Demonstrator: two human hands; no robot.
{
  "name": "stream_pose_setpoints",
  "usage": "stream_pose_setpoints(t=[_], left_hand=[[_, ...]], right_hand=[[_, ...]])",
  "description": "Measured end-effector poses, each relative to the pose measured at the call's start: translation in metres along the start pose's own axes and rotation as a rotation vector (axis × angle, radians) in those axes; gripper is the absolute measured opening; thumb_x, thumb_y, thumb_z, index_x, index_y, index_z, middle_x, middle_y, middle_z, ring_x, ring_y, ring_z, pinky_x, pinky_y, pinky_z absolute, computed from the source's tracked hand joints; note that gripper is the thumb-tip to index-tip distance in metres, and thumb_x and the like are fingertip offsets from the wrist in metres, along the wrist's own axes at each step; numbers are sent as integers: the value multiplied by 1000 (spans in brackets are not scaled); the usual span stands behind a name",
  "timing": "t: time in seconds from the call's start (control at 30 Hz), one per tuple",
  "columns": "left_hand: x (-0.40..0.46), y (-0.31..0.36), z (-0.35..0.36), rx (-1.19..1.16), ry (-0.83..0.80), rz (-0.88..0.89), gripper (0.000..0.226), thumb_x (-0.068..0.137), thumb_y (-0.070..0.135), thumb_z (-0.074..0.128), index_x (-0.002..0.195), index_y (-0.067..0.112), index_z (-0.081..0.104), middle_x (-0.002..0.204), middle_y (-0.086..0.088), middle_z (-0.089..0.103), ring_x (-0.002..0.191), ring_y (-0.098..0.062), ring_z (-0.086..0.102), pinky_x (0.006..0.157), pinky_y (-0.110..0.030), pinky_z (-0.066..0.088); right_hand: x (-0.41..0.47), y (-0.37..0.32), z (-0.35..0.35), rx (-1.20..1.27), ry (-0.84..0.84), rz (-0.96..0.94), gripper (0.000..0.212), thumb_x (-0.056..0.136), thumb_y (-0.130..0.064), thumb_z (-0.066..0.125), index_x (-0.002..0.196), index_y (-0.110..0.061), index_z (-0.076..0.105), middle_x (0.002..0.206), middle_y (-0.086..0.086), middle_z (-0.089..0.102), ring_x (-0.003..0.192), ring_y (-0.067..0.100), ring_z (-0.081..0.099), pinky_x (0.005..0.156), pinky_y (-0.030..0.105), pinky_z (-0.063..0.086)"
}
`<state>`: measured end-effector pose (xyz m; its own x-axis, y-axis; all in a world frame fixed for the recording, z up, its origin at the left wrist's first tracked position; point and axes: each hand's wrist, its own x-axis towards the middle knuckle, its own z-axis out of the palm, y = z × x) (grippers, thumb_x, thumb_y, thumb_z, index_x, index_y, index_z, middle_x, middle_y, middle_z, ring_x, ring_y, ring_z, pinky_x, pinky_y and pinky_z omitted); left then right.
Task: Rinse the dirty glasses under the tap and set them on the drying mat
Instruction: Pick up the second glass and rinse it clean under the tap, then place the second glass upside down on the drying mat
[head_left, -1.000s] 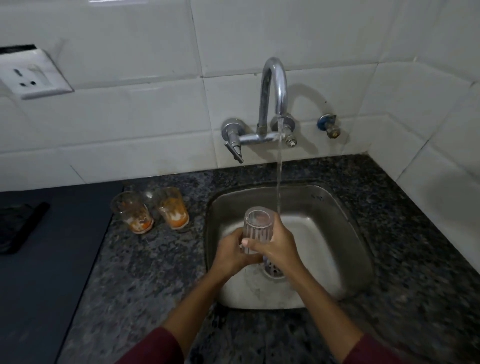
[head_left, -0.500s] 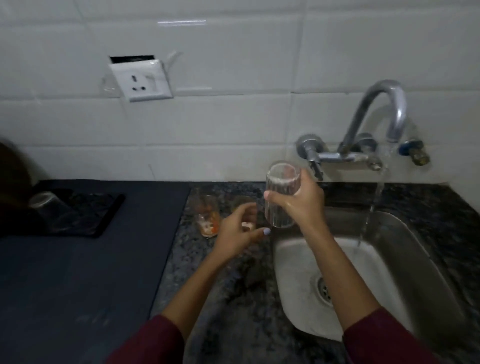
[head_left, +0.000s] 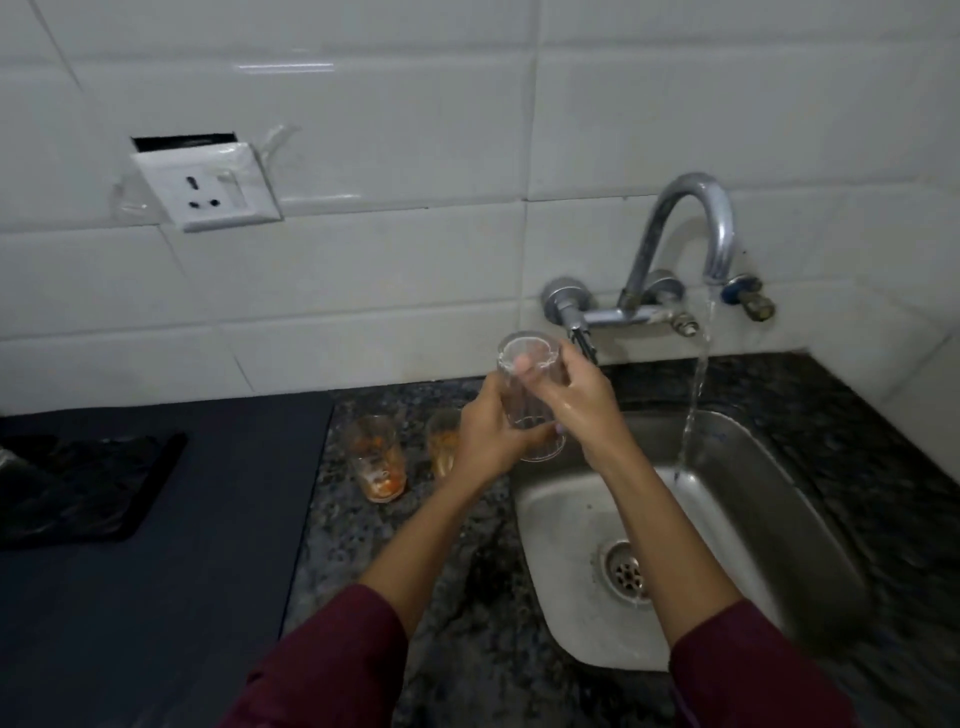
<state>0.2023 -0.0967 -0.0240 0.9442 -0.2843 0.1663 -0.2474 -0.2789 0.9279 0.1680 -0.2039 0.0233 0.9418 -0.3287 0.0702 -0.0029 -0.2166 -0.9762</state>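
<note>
A clear ribbed glass is held upright above the counter at the sink's left rim. My left hand wraps its lower part and my right hand grips its upper side, a fingertip over the rim. Two dirty glasses with orange residue stand on the granite: one in full view, the other partly hidden behind my left hand. Water runs from the chrome tap into the steel sink. A black drying mat lies at the far left.
A dark blue surface covers the counter left of the granite. A wall socket sits on the white tiles. A second small valve is right of the tap. The drain is in the sink's middle.
The glass has left the water stream and moved left to the sink's edge. My left hand, briefly off the glass, is back on it. The view has swung left.
</note>
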Motion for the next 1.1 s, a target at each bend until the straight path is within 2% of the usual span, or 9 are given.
stream_pose_setpoints(t=[0.1,0.17,0.27,0.5,0.73,0.83,0.9,1.0,1.1], left_hand=[[-1,-3,9,-12,7,-57,77,57,40,89,122,18,52,115,2,66,104,-13,63,90,-34,53],[-3,-5,13,-9,18,-83,78,57,40,89,122,18,51,117,1,65,106,-15,62,91,-36,52],[-5,-4,13,10,26,-89,78,57,37,90,122,17,51,116,1,64,105,-16,61,90,-34,51],[-8,0,4,45,34,-91,83,55,38,90,125,13,52,119,-2,65,107,-17,62,93,-37,51],[-16,4,11,103,-7,-99,80,59,33,89,125,12,50,119,-4,64,107,-18,62,90,-31,49],[-19,5,15,131,-21,-92,79,59,33,89,125,12,50,118,-3,65,106,-17,61,87,-27,47],[-21,7,15,151,-21,-71,76,59,34,89,122,13,51,114,2,64,103,-14,61,84,-25,46],[-24,11,11,127,-35,-36,70,58,36,89,116,19,54,109,6,66,100,-12,64,85,-29,53],[-24,19,-7,61,11,1,70,55,37,89,115,24,56,108,7,68,98,-7,66,85,-30,55]], right_hand=[[20,6,-21,65,177,61,36,95,-49,38,98,-24,65,101,1,66,98,19,62,85,34,49],[42,13,-32,-263,263,55,36,98,-37,35,104,-13,61,97,9,64,93,28,60,71,33,44],[69,28,-35,-643,197,98,44,98,-36,35,114,2,51,111,23,61,102,40,57,77,41,43],[79,42,-29,-848,168,-8,50,99,-42,31,108,-1,58,107,20,63,102,38,57,78,41,43],[80,36,-37,-597,122,111,58,100,-42,25,93,3,63,91,21,64,92,39,62,72,40,46],[61,21,-46,-360,-38,218,59,96,-52,30,110,-2,57,99,15,60,99,38,63,88,49,52],[30,6,-51,-73,-238,273,61,92,-59,35,122,-9,54,110,8,63,101,24,63,90,39,53],[-7,-1,-46,-78,-419,42,52,81,-59,56,123,-27,55,113,-7,65,105,8,62,86,28,52],[-5,-16,-26,-202,-267,-91,70,57,-52,79,117,-23,57,109,-1,69,96,13,67,81,43,58]])
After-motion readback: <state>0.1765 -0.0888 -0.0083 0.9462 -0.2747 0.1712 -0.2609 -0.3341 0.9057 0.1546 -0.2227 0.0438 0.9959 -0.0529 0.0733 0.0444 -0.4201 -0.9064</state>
